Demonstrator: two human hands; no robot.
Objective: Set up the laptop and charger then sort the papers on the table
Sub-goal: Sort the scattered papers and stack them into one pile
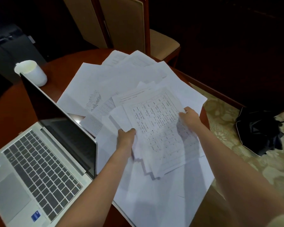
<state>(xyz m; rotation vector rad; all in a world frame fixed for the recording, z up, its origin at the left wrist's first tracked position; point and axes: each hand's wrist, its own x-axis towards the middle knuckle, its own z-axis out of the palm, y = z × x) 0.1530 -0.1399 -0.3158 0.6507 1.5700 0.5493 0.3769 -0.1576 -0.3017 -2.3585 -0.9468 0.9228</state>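
A silver laptop (39, 169) stands open on the left of the round wooden table (11, 112), its screen dark. White printed papers (108, 79) lie spread over the table's right half. A loose stack of sheets (156, 128) with printed tables is lifted above them. My left hand (125, 138) grips the stack's left edge, thumb on top. My right hand (189, 116) pinches its right edge. No charger shows in this view.
A white cup (31, 72) stands behind the laptop lid at the table's far left. Two upholstered chairs (129, 25) stand beyond the table. A black folded umbrella (259, 130) lies on the patterned carpet to the right.
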